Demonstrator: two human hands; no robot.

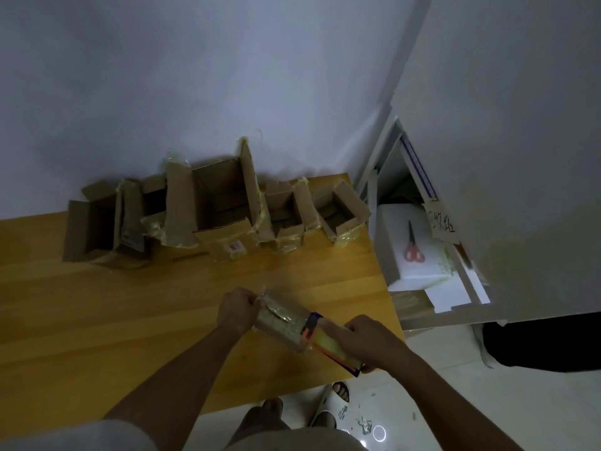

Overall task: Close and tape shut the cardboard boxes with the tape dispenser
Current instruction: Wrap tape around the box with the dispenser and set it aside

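A small closed cardboard box (282,323), wrapped in shiny clear tape, lies near the table's front right corner. My left hand (237,309) grips its far left end. My right hand (366,341) holds the orange and blue tape dispenser (331,345) with its yellowish tape roll, pressed against the box's right end. Several open cardboard boxes stand in a row along the wall: a low one at the left (94,222), a tall one in the middle (224,196), and small ones at the right (341,209).
The wooden table (130,304) ends at the right near a white shelf unit (422,222). Red-handled scissors (413,247) lie on a white foam box there. My feet in white slippers (331,405) stand on the tiled floor.
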